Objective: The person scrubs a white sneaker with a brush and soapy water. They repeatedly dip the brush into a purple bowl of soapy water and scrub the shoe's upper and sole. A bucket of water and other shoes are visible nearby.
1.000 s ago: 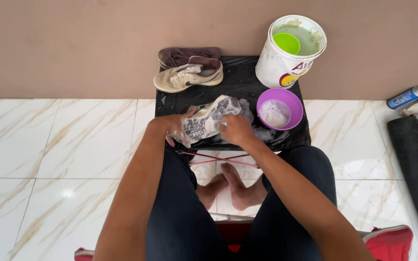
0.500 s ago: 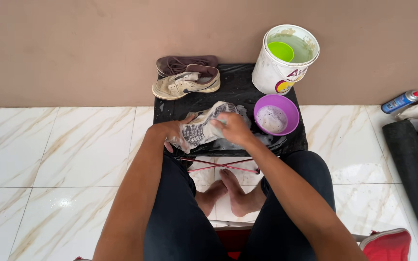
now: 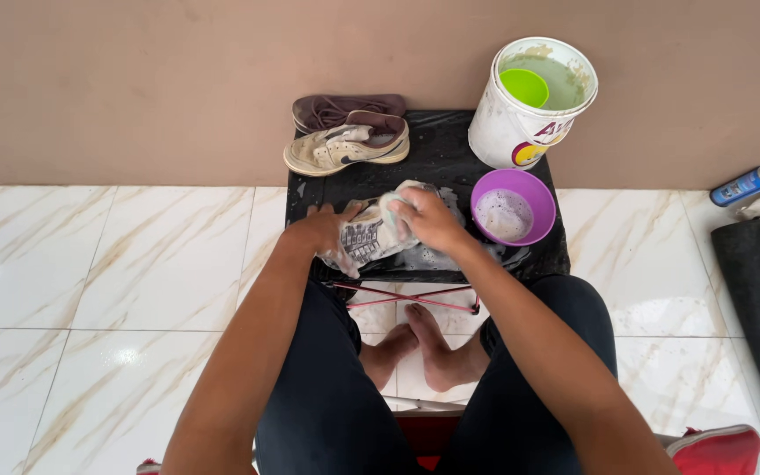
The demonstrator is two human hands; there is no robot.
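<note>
Left hand (image 3: 320, 227) w/ tight grip on soapy shoe (image 3: 371, 236), sole up, at surface's (image 3: 437, 149) front edge, so it stays put. Right hand (image 3: 431, 220) presses a wet cloth (image 3: 395, 211) on it, grip closed.

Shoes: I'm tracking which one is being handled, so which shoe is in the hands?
The soapy shoe at the table's near edge, sole up, held by the left hand and right hand. The other shoe lies untouched by the wall.

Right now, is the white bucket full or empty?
Partly full: the upright white bucket holds cloudy greenish liquid below its rim, with a green cup inside.
</note>
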